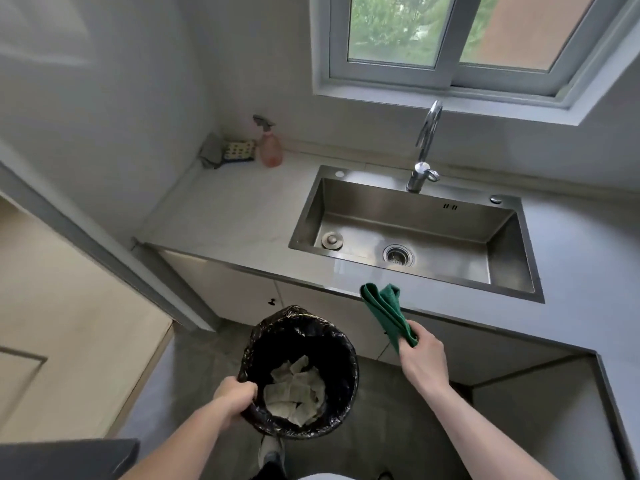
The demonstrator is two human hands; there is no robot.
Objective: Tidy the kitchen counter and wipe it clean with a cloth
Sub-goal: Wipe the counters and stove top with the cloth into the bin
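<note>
Green folded cloth [388, 315] hangs soft and limp from my right hand [420, 355], whose fingers pinch one end in front of the grey tabletop [242, 209] edge. I judge it light and floppy, best bunched in the palm for wiping. My left hand [233, 398] curls its fingers over the rim of the round black-lined bin [301, 372], crumpled paper inside. The liner looks slippery and thin, so I'd keep gripping rim and liner together.
</note>
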